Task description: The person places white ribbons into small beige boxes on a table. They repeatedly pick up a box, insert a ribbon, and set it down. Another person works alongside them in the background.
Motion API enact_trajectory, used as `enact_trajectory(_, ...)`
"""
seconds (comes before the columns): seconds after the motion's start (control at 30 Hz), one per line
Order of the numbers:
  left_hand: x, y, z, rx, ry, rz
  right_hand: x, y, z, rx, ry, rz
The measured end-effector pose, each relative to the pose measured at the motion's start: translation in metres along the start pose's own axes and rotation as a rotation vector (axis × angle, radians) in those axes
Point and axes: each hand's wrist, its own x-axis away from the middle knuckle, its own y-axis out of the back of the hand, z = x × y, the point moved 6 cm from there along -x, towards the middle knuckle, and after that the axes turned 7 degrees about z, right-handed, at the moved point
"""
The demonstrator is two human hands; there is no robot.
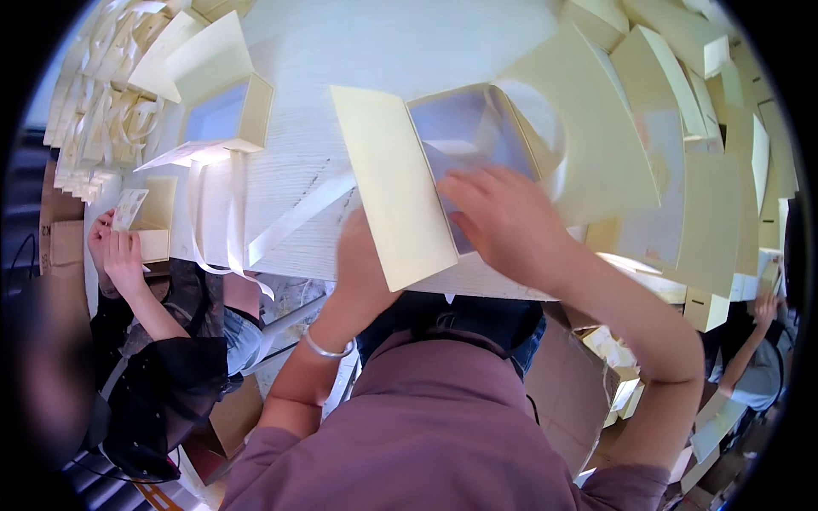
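A cream gift box with a pale lilac inside lies open in front of me on the white table. Its cream flap is raised along the left side. My left hand, blurred, is at the flap's lower left edge, and its fingers are hidden behind the flap. My right hand reaches over the near part of the box, fingers bent and apart from the thumb, with nothing visible between them. One white ribbon trails across the table left of the flap; a pale ribbon curves at the box's far side.
Another open box with hanging ribbons stands at the far left, beside stacked ribboned boxes. Large cream boxes crowd the right. At the left, a co-worker's hands handle a small box; another person's arm shows far right.
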Motion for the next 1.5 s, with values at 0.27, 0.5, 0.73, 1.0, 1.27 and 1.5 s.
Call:
enact_trajectory(0.27, 0.113, 0.146, 0.088, -0.659, 0.716, -0.164, 0.069, 0.013, 0.03, 0.144, 0.245, -0.334)
enact_trajectory(0.5, 0.009, 0.021, 0.031, -0.197, 0.149, 0.361, 0.058, -0.01, 0.015, 0.098, -0.019, -0.336)
enact_trajectory(0.73, -0.029, -0.018, 0.028, -0.157, -0.077, 0.185, 0.053, -0.02, 0.02, 0.199, -0.073, -0.27)
enact_trajectory(1.0, 0.04, 0.051, 0.084, -0.233, 0.237, 0.128, -0.008, -0.022, -0.013, 0.206, -0.04, -0.067)
enact_trajectory(1.27, 0.09, 0.107, 0.111, -0.232, 0.532, -0.339, -0.159, -0.057, 0.012, 0.076, 0.52, -0.209)
enact_trajectory(1.5, 0.042, 0.056, 0.038, -0.126, -0.04, -0.293, -0.226, 0.031, -0.082, -0.014, 0.221, -0.792)
